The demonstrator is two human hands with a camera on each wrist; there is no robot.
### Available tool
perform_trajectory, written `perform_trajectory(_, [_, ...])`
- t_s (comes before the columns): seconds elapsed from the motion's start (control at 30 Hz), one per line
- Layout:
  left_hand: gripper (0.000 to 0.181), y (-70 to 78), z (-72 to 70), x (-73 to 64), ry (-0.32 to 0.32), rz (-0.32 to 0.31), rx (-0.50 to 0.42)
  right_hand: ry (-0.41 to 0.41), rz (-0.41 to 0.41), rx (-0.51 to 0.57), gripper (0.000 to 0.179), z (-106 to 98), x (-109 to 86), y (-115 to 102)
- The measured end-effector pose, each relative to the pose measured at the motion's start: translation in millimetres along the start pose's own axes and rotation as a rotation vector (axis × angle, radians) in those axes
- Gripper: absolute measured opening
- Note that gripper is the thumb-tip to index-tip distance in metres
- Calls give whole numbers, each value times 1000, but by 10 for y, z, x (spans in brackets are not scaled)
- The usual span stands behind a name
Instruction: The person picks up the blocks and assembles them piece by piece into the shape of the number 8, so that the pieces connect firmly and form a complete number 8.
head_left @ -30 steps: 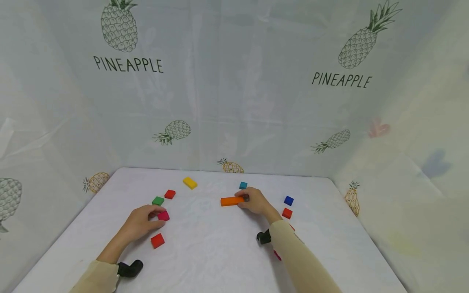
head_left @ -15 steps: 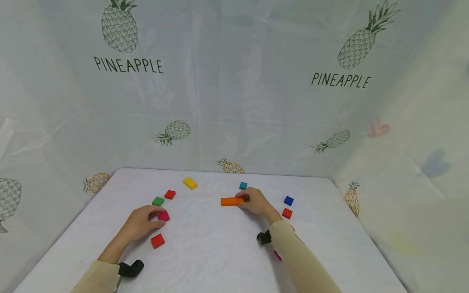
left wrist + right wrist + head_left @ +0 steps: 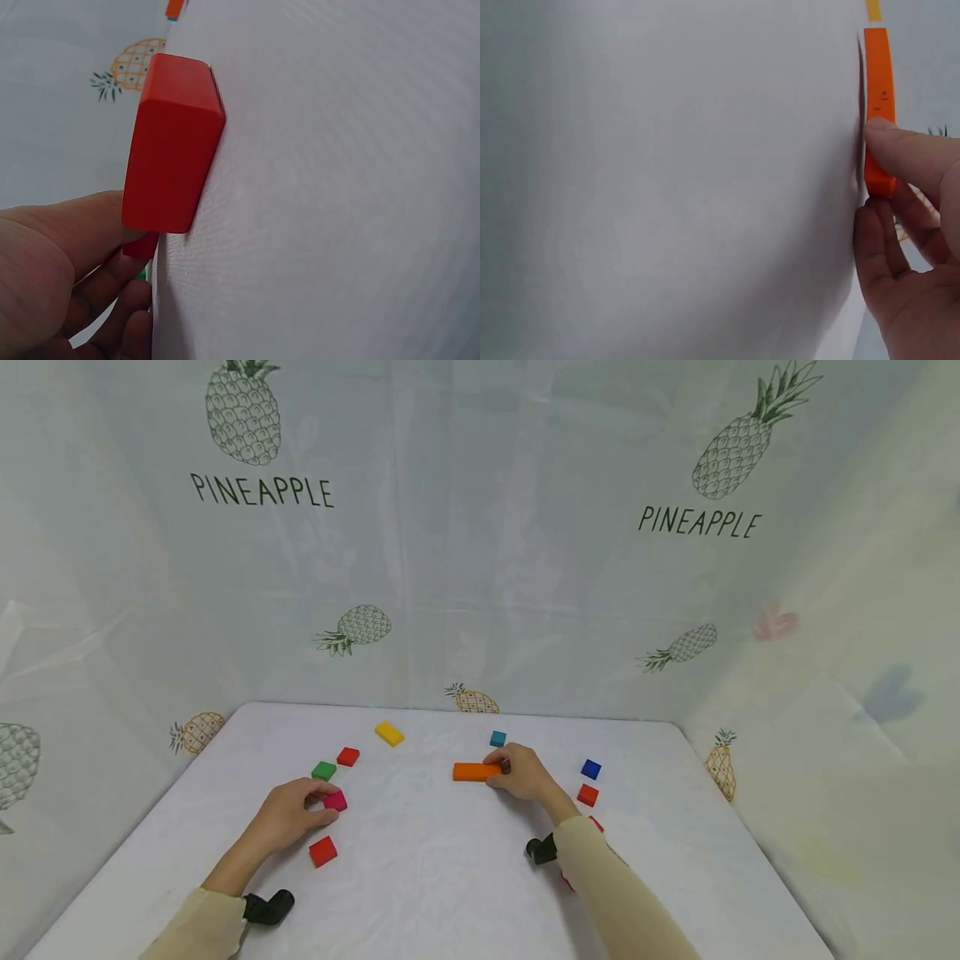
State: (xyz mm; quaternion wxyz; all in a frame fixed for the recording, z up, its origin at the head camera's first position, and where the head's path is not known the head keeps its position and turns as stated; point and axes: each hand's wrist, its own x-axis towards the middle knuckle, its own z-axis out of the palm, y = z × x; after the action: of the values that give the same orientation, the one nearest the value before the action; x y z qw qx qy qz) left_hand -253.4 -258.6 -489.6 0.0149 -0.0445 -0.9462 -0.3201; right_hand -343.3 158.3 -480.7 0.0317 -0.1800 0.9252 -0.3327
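While the left hand [image 3: 291,814] pinches the magenta block [image 3: 336,802], the right hand [image 3: 525,774] pinches the orange block [image 3: 472,772], rightward beyond it — a careless push could bump the green block [image 3: 324,769] behind the magenta block.

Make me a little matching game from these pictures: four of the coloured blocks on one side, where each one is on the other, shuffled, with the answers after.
Blocks
1. orange block
2. pink block
3. yellow block
4. dark blue block

Places
A. on the table, to the right of the right hand
B. between the thumb and fingers of the left hand
C. near the table's far edge, touched by neither hand
D. pinched in the right hand

Pairs: 1-D, 2-B, 3-C, 4-A
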Motion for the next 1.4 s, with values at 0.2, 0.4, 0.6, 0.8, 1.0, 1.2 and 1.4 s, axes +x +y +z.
perform_trajectory(0.2, [44, -21, -17, -2, 4, 9, 19, 8, -7, 16, 27, -13, -87, -133])
perform_trajectory(0.4, [44, -28, -20, -8, 4, 12, 28, 11, 5, 22, 26, -5, -186, -225])
perform_trajectory(0.6, [44, -29, -9, 3, -2, 10, 14, 8, 14, 20, 25, 21, -289, -269])
perform_trajectory(0.8, [43, -31, -8, 10, -4, 10, 15, 15, -3, 51, 24, 55, -386, -334])
perform_trajectory(1.0, [45, -36, 2, 12, -7, 7, 15, 33, -29, 53, 24, 105, -454, -383])
perform_trajectory(1.2, [44, -26, -9, 4, -7, 9, 16, 29, -15, 60, 25, 155, -488, -398])
perform_trajectory(1.4, [42, -13, -30, 4, -9, 44, 13, 25, -3, 50, 25, 219, -515, -406])
